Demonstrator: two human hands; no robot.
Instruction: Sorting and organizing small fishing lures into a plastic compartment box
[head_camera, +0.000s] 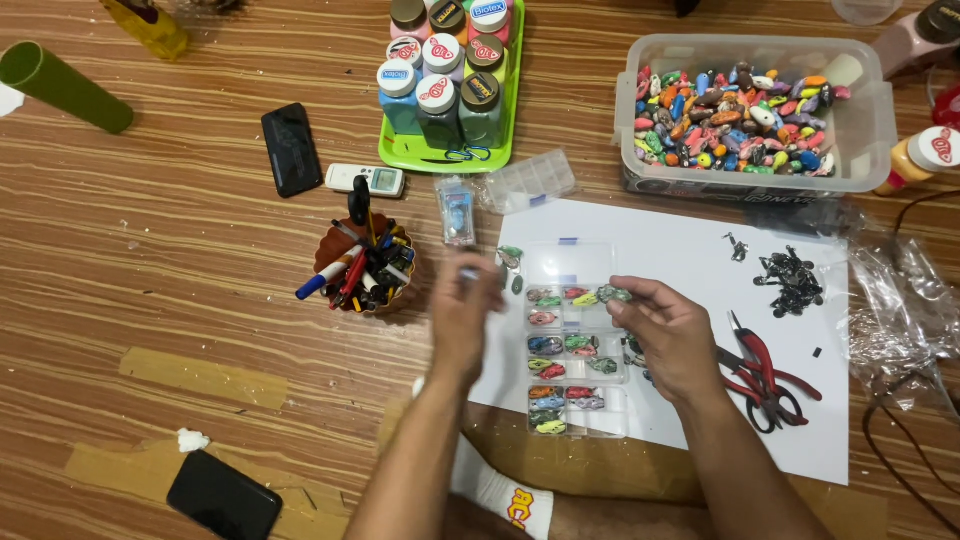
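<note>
A clear compartment box (575, 262) lies on a white sheet (680, 250), its cells holding small painted fishing lures. My right hand (668, 335) pinches a green-grey lure (614, 294) over the box's upper right cells. My left hand (463, 315) is raised left of the box, fingers closed on a small object I cannot make out. A small clear packet (457, 212) lies just beyond my left hand.
A clear tub (860, 120) full of coloured lures stands at the back right. Red pliers (765, 372) and a pile of dark hooks (790, 280) lie on the sheet. A pen cup (362, 265), a phone (291, 148), a remote (366, 179) and a green tray (440, 160) of paint jars sit to the left.
</note>
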